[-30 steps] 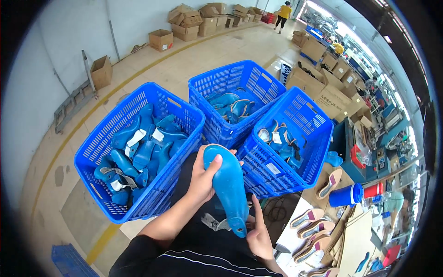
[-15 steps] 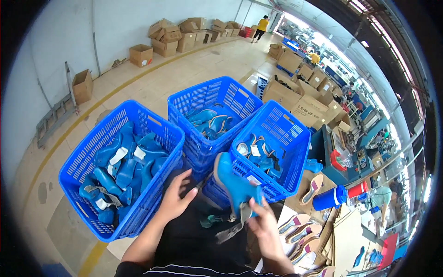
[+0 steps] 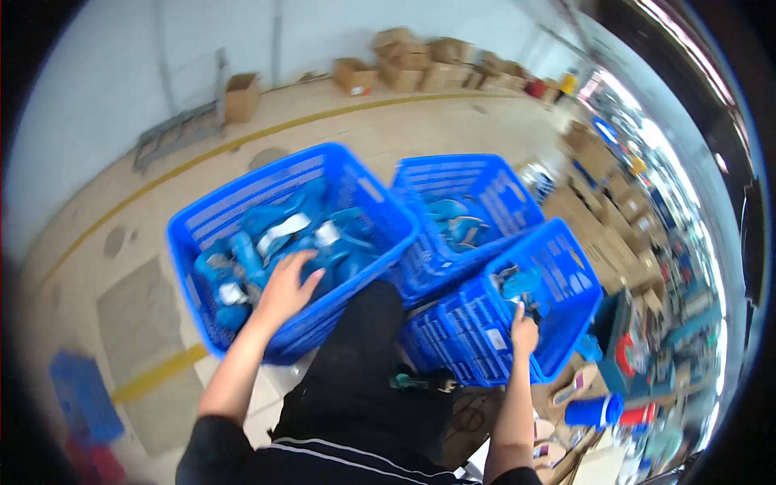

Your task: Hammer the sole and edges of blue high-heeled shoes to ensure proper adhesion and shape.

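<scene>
Over the left blue crate (image 3: 190,267), my left hand (image 3: 287,289) is open, fingers spread, close above a pile of blue shoe lasts (image 3: 246,255). White pieces lie among these lasts, and motion blurs the pile. My right hand (image 3: 524,333) reaches over the near rim of the right blue crate (image 3: 578,311). Its fingers are closed at the near end of a blue shoe last (image 3: 524,281) inside that crate. Blur partly hides the grip.
A third blue crate (image 3: 420,271) with blue lasts stands behind, between the other two. To the right are a blue bottle (image 3: 594,411), a red container (image 3: 638,415) and tan soles (image 3: 572,386). Cardboard boxes (image 3: 356,77) line the wall; more boxes (image 3: 602,234) stand at right.
My right hand has carried the blue shoe last from in front of me into the right crate. My left hand has moved over the left crate. The view has turned left.
</scene>
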{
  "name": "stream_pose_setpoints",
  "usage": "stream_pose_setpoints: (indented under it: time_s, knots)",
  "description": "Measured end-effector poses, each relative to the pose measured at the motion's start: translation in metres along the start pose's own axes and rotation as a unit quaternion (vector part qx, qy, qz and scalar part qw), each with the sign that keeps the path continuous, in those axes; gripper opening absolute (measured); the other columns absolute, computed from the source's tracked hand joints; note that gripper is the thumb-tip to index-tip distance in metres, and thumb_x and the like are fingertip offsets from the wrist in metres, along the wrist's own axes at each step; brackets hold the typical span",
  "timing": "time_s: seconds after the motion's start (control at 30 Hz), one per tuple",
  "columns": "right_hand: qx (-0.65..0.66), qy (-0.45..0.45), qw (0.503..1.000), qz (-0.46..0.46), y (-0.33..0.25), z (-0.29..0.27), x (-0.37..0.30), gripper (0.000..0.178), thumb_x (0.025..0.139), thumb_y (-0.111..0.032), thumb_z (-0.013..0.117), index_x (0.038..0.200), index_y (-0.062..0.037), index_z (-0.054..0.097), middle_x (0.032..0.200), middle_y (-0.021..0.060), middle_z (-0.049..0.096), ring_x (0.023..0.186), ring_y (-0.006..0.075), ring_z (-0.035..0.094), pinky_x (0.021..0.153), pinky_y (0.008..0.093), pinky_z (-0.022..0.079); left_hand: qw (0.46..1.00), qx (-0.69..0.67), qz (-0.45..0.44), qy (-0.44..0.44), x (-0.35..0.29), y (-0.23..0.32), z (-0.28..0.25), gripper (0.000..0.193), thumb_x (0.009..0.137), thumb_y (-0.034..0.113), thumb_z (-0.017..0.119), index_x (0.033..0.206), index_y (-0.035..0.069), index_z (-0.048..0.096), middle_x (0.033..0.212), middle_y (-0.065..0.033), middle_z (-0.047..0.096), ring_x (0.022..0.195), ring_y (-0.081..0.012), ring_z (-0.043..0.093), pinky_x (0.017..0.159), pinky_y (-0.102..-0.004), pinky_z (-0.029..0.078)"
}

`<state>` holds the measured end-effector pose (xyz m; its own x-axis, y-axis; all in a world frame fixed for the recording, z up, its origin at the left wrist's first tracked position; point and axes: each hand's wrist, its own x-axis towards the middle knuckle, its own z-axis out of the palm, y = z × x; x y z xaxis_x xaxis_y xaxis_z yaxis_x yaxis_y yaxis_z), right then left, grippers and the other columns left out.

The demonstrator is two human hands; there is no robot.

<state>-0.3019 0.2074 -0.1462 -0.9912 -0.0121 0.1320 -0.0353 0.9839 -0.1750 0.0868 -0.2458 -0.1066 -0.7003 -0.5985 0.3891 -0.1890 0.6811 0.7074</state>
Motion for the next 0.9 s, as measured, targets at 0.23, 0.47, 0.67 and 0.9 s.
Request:
stream_pose_setpoints:
  time_s: [0.23, 0.47, 0.67, 0.9]
  knots:
    - [0.014, 0.001, 0.997, -0.079, -0.005, -0.003, -0.004, 0.077, 0.113, -0.064, 0.032, 0.107, -0.0078, 0.084, 0.1, 0.0277, 0.078, 0.099, 0.0506, 0.074, 0.088, 0.0621, 0.057, 0.862, 0.323, -0.21, -0.329, 0.093, -0.162, -0.02, 0.082, 0.086, 0.053, 0.087, 0.148, 0.009, 0.058, 0.145, -0.0222, 0.067, 0.132, -0.0433, 0.065, 0.108, -0.0535, 0.054]
    - [-0.015, 0.002, 0.999, -0.047, -0.007, -0.008, -0.009, 0.077, 0.112, -0.064, 0.032, 0.104, -0.0074, 0.084, 0.101, 0.0255, 0.079, 0.1, 0.0499, 0.074, 0.09, 0.0607, 0.057, 0.898, 0.331, -0.238, -0.164, 0.026, -0.229, 0.034, 0.083, 0.087, 0.052, 0.086, 0.153, 0.014, 0.053, 0.152, -0.0212, 0.055, 0.138, -0.0481, 0.054, 0.114, -0.0588, 0.046]
    - [-0.009, 0.004, 1.0, -0.029, -0.019, -0.011, -0.01, 0.07, 0.111, -0.061, 0.036, 0.107, -0.0106, 0.084, 0.105, 0.0271, 0.078, 0.103, 0.0505, 0.074, 0.094, 0.0604, 0.057, 0.947, 0.253, -0.194, -0.035, 0.062, -0.23, 0.042, 0.082, 0.088, 0.055, 0.083, 0.15, 0.01, 0.054, 0.143, -0.0237, 0.058, 0.126, -0.0507, 0.058, 0.108, -0.059, 0.051]
    - [-0.03, -0.025, 0.999, -0.025, -0.022, -0.017, -0.01, 0.064, 0.11, -0.056, 0.039, 0.106, -0.0114, 0.085, 0.105, 0.0279, 0.078, 0.103, 0.0499, 0.075, 0.096, 0.0597, 0.058, 0.914, 0.387, -0.092, 0.075, 0.118, -0.233, 0.045, 0.082, 0.087, 0.045, 0.086, 0.153, 0.009, 0.054, 0.166, -0.0226, 0.044, 0.157, -0.0431, 0.036, 0.126, -0.0571, 0.033]
